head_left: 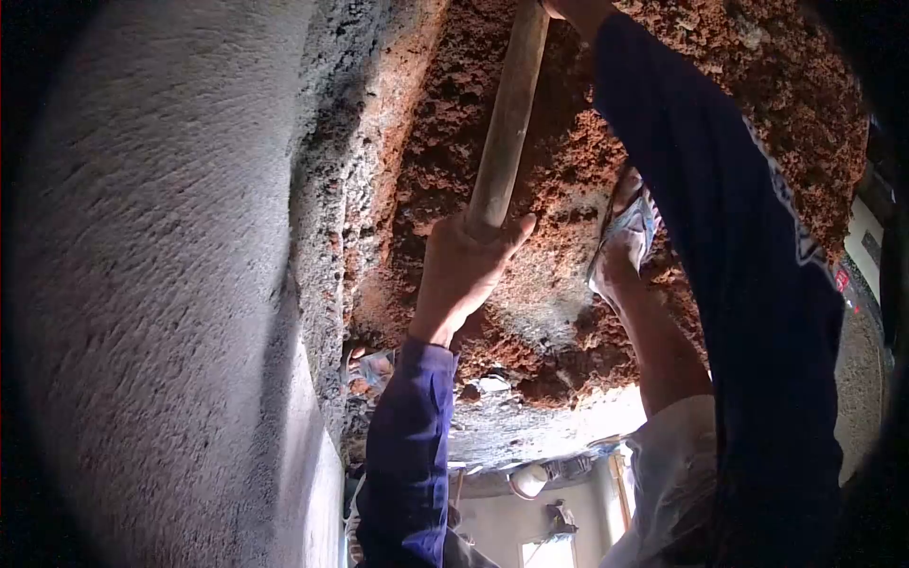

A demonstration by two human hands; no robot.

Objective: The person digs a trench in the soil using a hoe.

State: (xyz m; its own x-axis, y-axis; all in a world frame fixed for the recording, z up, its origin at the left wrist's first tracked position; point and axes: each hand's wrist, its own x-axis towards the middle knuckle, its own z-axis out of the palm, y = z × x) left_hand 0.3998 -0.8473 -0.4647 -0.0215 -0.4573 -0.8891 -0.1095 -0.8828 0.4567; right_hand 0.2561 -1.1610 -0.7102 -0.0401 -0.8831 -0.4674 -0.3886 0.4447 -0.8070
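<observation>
A long, round wooden handle (511,123) slants up through the middle of the view and leaves it at the top edge, so whatever is on its far end is out of sight. My left hand (464,275) is closed around its near end, thumb stretched along the side. Farther up, at the top edge, my right hand (566,8) is closed on the same handle and is only partly visible. Loose reddish-brown soil (445,161) lies under the handle. A foot in a sandal (627,237) stands on the soil, to the right of my left hand.
A rough grey plastered wall (170,256) rises along the left, with a crumbly masonry edge (322,218) at its base. More soil (786,104) is heaped at upper right. Near the bottom are a pale, rubble-strewn strip (521,431) and a white rounded object (528,481).
</observation>
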